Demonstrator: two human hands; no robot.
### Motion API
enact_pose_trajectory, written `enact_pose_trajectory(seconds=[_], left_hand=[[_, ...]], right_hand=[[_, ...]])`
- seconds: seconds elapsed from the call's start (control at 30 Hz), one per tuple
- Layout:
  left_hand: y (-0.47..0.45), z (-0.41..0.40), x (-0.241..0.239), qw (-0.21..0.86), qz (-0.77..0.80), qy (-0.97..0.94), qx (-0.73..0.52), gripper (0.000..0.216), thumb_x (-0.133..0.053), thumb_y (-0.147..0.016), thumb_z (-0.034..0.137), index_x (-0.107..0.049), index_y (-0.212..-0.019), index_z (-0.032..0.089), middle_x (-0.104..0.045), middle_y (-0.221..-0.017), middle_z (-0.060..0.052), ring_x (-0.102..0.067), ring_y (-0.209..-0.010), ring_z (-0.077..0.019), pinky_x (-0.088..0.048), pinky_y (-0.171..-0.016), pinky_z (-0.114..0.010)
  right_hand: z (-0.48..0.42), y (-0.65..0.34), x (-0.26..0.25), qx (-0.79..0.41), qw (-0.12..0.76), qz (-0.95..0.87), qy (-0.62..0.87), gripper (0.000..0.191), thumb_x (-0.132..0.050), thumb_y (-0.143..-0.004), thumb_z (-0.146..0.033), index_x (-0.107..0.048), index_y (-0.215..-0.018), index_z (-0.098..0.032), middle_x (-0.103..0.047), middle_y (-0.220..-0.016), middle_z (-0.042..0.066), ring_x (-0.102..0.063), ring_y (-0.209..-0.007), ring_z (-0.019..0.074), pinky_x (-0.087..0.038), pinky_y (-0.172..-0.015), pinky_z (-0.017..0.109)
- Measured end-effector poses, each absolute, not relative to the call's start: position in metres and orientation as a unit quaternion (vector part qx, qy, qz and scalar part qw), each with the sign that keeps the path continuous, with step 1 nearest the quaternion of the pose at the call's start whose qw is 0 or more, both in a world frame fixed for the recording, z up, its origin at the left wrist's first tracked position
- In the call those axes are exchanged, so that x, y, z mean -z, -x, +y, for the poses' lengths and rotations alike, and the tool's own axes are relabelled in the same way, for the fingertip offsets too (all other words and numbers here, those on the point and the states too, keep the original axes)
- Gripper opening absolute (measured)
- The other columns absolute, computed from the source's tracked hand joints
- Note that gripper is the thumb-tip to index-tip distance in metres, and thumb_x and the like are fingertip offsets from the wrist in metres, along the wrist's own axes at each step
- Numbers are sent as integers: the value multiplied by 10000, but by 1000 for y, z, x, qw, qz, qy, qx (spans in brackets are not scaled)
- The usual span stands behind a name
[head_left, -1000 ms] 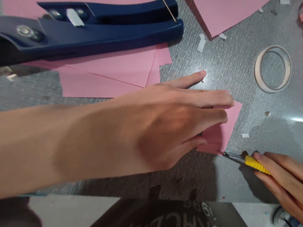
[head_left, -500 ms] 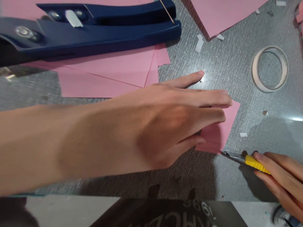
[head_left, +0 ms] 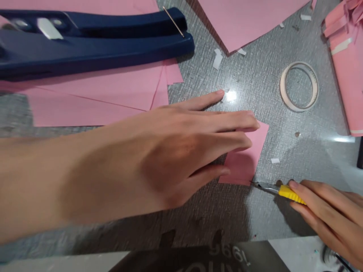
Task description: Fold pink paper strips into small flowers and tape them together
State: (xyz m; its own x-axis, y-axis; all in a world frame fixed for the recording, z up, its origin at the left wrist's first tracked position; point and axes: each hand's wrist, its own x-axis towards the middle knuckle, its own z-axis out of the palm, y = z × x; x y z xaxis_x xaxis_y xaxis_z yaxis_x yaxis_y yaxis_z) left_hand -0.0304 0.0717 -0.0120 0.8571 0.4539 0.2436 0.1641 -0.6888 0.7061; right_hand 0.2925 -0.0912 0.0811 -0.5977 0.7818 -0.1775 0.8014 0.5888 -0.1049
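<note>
My left hand [head_left: 187, 147] lies flat with its fingers stretched out, pressing down a small pink paper piece [head_left: 249, 155] on the grey table [head_left: 255, 87]. My right hand [head_left: 326, 219] at the lower right is closed round a yellow utility knife [head_left: 289, 192]. The knife's metal blade tip touches the lower right corner of the pink piece.
A large dark blue hole punch [head_left: 93, 37] rests on pink paper sheets [head_left: 99, 90] at the upper left. Another pink sheet [head_left: 244, 19] lies at the top. A roll of white tape [head_left: 299, 86] sits right of centre, folded pink paper [head_left: 346, 64] at the far right. White scraps are scattered around.
The view has shifted, so everything sits further left and the folded pink paper at the right has come into sight. Both hands keep their poses on the paper and the knife.
</note>
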Motion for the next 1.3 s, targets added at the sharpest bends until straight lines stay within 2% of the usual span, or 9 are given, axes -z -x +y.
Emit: enact_pose_trajectory(seconds=[0.33, 0.5, 0.6, 0.8, 0.93, 1.0, 1.1, 1.2, 1.3], left_hand=[[28, 76, 3, 377, 170, -903, -120, 354, -551, -1088, 221, -715, -1401, 247, -639, -1636, -71, -546, -1578, -302, -203, -1420, -593], [27, 80, 6, 340, 142, -923, -111, 322, -595, -1115, 302, -705, -1408, 223, -631, -1649, -103, -530, -1595, -288, -212, -1420, -569], [25, 83, 1, 314, 128, -936, -97, 330, -621, -1125, 349, -702, -1414, 212, -614, -1662, -126, -542, -1587, -281, -268, -1408, -541], [22, 72, -2, 168, 110, -974, -105, 378, -530, -1177, 409, -657, -1456, 187, -672, -1583, -151, -593, -1529, -321, -366, -1350, -562], [27, 44, -2, 26, 133, -983, -123, 289, -554, -1169, 322, -686, -1378, 171, -761, -1415, -164, -682, -1386, -322, -436, -1277, -531], [32, 28, -3, -22, 129, -985, -116, 264, -534, -1149, 206, -693, -1354, 157, -789, -1321, -156, -731, -1245, -305, -502, -1171, -484], [32, 11, -7, -37, 124, -986, -107, 279, -478, -1105, 99, -709, -1251, 158, -797, -1102, -98, -729, -974, -269, -549, -898, -416], [20, 6, -12, 12, 166, -980, -104, 187, -533, -1139, 242, -688, -1211, 165, -752, -1050, -80, -688, -893, -263, -517, -773, -395], [0, 8, -17, 71, 206, -974, -62, 222, -624, -1116, 370, -677, -1211, 177, -727, -1148, -106, -684, -977, -298, -524, -818, -417]], right_hand=[[-89, -288, -71, 98, 7, 894, -437, 336, -489, -1172, -118, -712, -1417, -170, -853, -1126, 77, -796, -960, 216, -547, -664, 369], [-84, -284, -68, 47, -39, 908, -415, 365, -385, -1210, -119, -739, -1280, -176, -874, -1061, 37, -812, -890, 166, -570, -654, 337], [-91, -295, -58, -7, -84, 901, -426, 303, -436, -1210, -140, -724, -1302, -158, -873, -1027, 31, -818, -896, 167, -575, -681, 326], [-90, -316, -24, -65, -125, 824, -549, 338, -527, -1189, -213, -657, -1500, -184, -793, -1082, 83, -767, -812, 182, -557, -702, 315], [-74, -328, -9, -110, -109, 772, -616, 364, -525, -1190, -315, -669, -1505, -203, -781, -1121, 110, -740, -804, 225, -497, -585, 331], [-70, -333, -7, -111, -117, 754, -637, 382, -532, -1179, -333, -659, -1529, -250, -786, -1157, 124, -754, -894, 288, -560, -651, 383], [-72, -330, -9, -93, -150, 750, -638, 405, -551, -1153, -290, -637, -1549, -304, -778, -1267, 159, -729, -1137, 408, -611, -920, 586], [-74, -314, -12, -57, -210, 768, -602, 325, -572, -1142, -238, -683, -1441, -302, -791, -1264, 134, -736, -1146, 378, -598, -999, 594], [-70, -291, -13, 8, -244, 783, -572, 194, -576, -1142, -244, -744, -1237, -263, -810, -1147, 100, -760, -1068, 323, -615, -953, 532]])
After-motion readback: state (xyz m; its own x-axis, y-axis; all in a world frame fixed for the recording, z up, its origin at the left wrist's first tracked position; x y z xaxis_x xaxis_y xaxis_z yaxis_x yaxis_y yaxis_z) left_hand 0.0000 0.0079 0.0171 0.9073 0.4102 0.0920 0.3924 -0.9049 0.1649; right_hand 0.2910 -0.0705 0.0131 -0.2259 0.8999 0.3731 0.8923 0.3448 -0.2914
